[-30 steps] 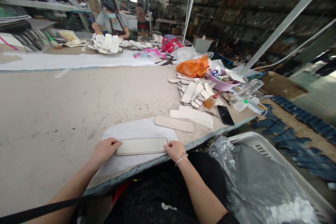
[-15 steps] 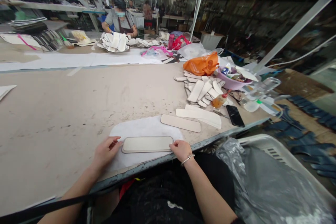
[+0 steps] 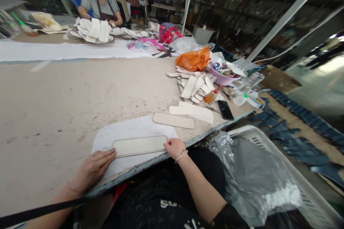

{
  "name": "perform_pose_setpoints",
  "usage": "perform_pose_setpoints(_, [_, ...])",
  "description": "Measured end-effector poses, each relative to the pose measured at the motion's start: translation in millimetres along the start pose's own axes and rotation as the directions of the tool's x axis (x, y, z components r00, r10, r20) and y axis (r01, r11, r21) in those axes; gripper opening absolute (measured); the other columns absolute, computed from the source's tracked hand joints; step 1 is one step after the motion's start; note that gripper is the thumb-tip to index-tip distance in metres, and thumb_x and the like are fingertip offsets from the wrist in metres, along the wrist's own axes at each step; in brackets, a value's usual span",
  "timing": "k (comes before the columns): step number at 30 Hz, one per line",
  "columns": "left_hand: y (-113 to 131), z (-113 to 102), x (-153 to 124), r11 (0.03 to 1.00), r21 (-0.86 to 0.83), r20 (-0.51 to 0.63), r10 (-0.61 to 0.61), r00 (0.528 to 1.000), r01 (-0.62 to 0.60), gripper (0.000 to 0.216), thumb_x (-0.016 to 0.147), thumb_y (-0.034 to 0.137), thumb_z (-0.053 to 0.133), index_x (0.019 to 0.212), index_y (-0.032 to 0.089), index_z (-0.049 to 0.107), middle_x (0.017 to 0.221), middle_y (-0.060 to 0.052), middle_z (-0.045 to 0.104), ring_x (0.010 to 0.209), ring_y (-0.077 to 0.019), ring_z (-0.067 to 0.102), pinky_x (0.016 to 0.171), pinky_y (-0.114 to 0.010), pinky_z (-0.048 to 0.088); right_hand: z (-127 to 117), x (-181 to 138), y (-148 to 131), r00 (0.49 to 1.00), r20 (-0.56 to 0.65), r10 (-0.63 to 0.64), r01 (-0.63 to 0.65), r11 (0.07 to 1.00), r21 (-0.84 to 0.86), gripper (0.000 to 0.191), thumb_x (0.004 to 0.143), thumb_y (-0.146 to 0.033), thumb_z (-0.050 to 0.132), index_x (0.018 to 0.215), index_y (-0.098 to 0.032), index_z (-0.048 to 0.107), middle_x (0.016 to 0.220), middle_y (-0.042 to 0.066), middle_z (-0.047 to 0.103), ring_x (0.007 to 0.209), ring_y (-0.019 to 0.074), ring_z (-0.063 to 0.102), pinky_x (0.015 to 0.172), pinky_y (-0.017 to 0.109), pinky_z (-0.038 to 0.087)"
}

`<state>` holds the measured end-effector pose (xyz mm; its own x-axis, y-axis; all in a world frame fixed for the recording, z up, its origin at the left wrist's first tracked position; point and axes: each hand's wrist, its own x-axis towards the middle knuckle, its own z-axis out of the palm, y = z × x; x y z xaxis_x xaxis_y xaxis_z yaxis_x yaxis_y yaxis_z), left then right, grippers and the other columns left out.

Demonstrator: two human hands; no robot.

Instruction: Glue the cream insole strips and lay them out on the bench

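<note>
White strip (image 3: pixel 139 146) lies on a sheet (image 3: pixel 118 130) at the near edge of the counter (image 3: pixel 67 103). I note the right hand (image 3: pixel 176 148) pinching its right end; the left hand (image 3: pixel 92 168) rests flat, unclenched, against its left end. Beyond, I record a beige strip (image 3: pixel 173 120) overlapping the sheet, then a phone (image 3: pixel 225 110), bottle (image 3: pixel 211 96), strip pile (image 3: pixel 189 87) and orange bag (image 3: pixel 192 59).

Before you lies a long, narrow, off-white panel (image 3: pixel 139 145) with rounded corners and a thin dark outline round its edge. It rests flat and smooth on a white sheet (image 3: pixel 131 126), near your edge of the bench (image 3: pixel 88 96), its length running left to right, the right end slightly farther from you.
</note>
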<state>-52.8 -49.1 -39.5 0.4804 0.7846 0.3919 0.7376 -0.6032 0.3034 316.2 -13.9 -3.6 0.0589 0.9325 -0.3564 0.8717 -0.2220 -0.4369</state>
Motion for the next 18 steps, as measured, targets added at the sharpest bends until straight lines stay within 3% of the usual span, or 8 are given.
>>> perform_pose_setpoints(6, [-14.0,11.6,-7.9,0.999,-0.033,0.015,-0.012,1.0,0.012,0.027,0.088,0.036,0.054,0.105,0.025,0.072,0.111,-0.005,0.071,0.096,-0.0197,0.067,0.089,-0.033,0.054,-0.7,3.0,-1.1,1.0,0.014,0.008,-0.008,0.999,-0.039,0.02,0.083,-0.032,0.056,0.075,-0.021,0.071,0.08,0.003,0.073,0.079,0.0172,0.065,0.07,0.024,0.043])
perform_pose_setpoints(13, [-3.8,5.4,-1.2,0.998,-0.049,0.014,-0.029,0.999,0.03,0.026,0.087,0.032,0.056,0.106,0.022,0.072,0.11,-0.006,0.071,0.096,-0.0191,0.067,0.089,-0.032,0.054,-4.2,0.7,-7.3,0.999,0.045,-0.013,0.018,0.994,-0.104,0.023,0.085,-0.03,0.052,0.081,-0.02,0.073,0.084,0.005,0.073,0.083,0.0184,0.066,0.073,0.025,0.044])
perform_pose_setpoints(18, [1.2,3.5,0.2,0.997,-0.042,0.03,-0.063,0.998,0.065,0.026,0.088,0.028,0.054,0.106,0.02,0.071,0.112,-0.007,0.07,0.096,-0.0186,0.066,0.089,-0.032,0.053,-12.2,-7.1,-11.7,0.999,0.047,-0.004,0.013,0.98,-0.197,0.032,0.087,-0.037,0.051,0.081,-0.016,0.073,0.085,0.014,0.073,0.085,0.0274,0.067,0.074,0.033,0.046])
